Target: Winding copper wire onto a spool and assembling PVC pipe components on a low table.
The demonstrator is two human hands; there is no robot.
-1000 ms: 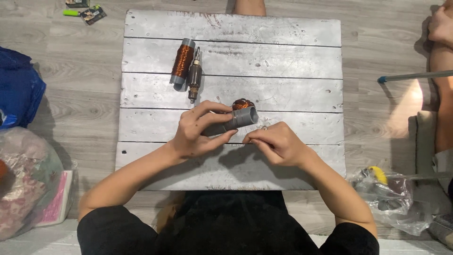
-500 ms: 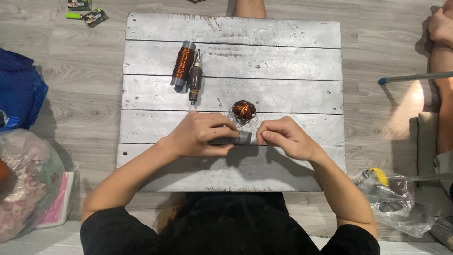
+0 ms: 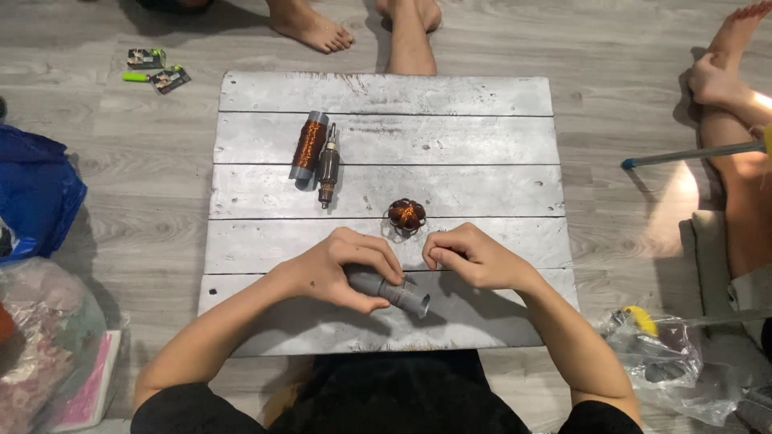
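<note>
A square worktop of whitewashed wooden planks (image 3: 450, 145) lies on the grey wood-look floor (image 3: 121, 201). Its near edge is hidden behind the person's arms and dark clothing.

At the far left a blue bag (image 3: 36, 193) is cut off by the frame. Below it a clear plastic sack of mixed things (image 3: 40, 345) runs out of view too, its contents too jumbled to name. At the lower right sits a crumpled clear bag with something yellow inside (image 3: 659, 354), hard to make out. Other people's bare feet (image 3: 310, 28) show at the top edge and a bare leg (image 3: 736, 153) at the right, the rest of them cut off.

The left hand (image 3: 334, 269) is curled shut around a short grey metal cylinder (image 3: 398, 293), which is over the near planks with its open end pointing towards the lower right. Most of its body is hidden by the fingers. The right hand (image 3: 474, 257) is just beside it, fingers bent and pinched together; it may hold something small, but I cannot tell.

Just beyond the hands lies a small round copper-wound coil (image 3: 406, 214). Farther up on the left lie a copper-wound spool with grey ends (image 3: 309, 146) and, touching it, a slim dark motor rotor on a shaft (image 3: 327, 165). On the floor at the upper left are small packets and a green stick (image 3: 153, 74), too small to identify.
</note>
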